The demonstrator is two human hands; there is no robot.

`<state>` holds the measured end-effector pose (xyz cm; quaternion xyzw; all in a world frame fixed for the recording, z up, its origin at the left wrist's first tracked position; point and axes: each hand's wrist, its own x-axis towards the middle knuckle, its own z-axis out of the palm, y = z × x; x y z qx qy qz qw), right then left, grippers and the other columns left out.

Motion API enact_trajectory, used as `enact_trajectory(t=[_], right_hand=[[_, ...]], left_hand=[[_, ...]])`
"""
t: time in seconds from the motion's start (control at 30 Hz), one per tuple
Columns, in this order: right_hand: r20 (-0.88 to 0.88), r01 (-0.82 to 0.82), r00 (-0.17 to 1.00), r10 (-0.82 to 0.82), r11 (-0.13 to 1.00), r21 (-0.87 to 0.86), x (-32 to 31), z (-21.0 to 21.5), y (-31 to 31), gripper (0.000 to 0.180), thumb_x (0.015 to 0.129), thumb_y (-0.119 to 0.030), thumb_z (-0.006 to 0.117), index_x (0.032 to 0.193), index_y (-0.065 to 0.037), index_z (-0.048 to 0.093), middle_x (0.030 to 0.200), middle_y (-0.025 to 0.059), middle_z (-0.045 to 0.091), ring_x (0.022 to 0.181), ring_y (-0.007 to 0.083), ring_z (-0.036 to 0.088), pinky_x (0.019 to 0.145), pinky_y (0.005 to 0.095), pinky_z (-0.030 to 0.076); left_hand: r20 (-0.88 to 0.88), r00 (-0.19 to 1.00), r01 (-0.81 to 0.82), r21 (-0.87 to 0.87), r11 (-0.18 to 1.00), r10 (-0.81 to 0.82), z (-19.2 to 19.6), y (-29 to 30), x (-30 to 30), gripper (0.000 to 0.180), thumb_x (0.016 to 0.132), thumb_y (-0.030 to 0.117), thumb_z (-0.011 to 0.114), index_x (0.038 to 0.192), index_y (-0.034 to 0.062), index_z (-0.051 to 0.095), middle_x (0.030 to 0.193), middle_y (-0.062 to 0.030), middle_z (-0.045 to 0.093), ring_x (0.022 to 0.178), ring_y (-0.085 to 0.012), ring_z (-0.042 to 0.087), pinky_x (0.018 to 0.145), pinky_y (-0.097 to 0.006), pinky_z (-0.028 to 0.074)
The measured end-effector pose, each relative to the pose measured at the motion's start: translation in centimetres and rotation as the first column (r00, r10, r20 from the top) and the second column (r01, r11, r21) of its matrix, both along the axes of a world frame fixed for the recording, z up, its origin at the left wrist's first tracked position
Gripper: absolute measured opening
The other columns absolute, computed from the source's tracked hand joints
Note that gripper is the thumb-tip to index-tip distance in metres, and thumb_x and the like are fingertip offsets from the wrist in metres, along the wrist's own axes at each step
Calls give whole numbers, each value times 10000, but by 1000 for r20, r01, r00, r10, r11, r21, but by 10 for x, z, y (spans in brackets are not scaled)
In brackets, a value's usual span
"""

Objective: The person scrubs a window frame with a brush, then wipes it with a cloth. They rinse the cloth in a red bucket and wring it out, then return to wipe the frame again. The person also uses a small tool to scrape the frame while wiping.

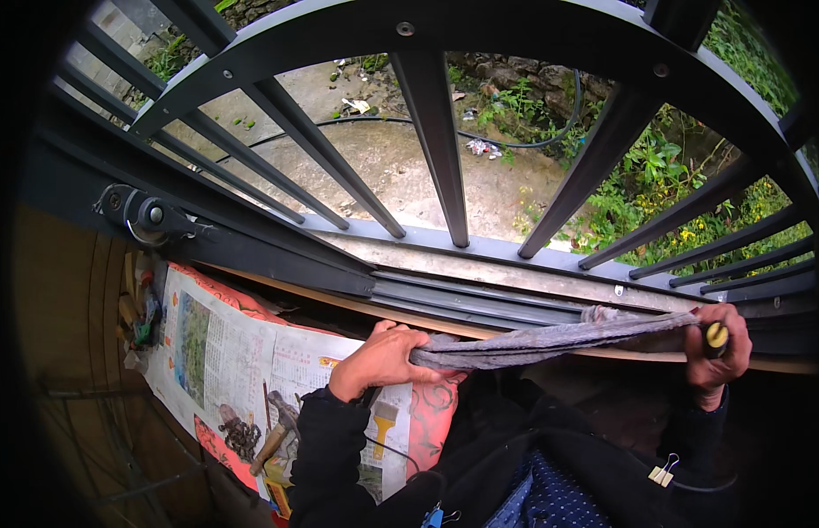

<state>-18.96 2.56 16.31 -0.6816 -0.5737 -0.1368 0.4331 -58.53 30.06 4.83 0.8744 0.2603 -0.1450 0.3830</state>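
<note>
A grey rag (550,341) is stretched lengthwise between my two hands, just in front of the dark window track (480,301). My left hand (378,356) is closed around its left end. At the far right, my right hand (719,356) grips the other end. A tool handle (716,340) in yellow and black also sits in that right hand; its working end is hidden, so I cannot tell the kind. The rag looks folded into a long strip, and a bunched bit of it rests against the track.
Dark metal window bars (436,158) stand beyond the track. Left of me, newspaper (295,356) covers a red patterned cloth (431,418), holding a hammer (275,440) and a yellow-handled brush (385,427). A black hinge-like fitting (150,214) juts from the frame.
</note>
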Motion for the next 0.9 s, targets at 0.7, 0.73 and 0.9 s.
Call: enact_trajectory(t=[0.7, 0.73, 0.9], right_hand=[[-765, 164, 644, 0, 977, 138, 37, -11, -62, 383, 748, -148, 739, 1086, -46, 590, 912, 42, 568, 802, 134, 547, 768, 260, 453], [-640, 52, 762, -95, 995, -86, 39, -8, -55, 336, 719, -148, 761, 1010, -48, 629, 868, 39, 602, 768, 140, 578, 728, 267, 463], [-434, -256, 901, 12, 823, -508, 21, -40, -3, 209, 724, -57, 750, 924, -23, 704, 779, 122, 678, 690, 242, 678, 653, 327, 514]], left_hand=[[586, 754, -642, 559, 525, 298, -12, 2, 56, 472, 738, -131, 615, 1194, -12, 638, 1246, -205, 613, 1153, -423, 593, 983, -478, 510], [529, 796, -593, 582, 556, 295, -25, -2, 58, 492, 751, -120, 622, 1234, -25, 612, 1301, -237, 572, 1213, -449, 556, 1036, -490, 481], [585, 742, -649, 508, 566, 327, -55, -35, 63, 501, 818, -24, 672, 1306, -56, 563, 1427, -301, 486, 1372, -504, 444, 1161, -524, 396]])
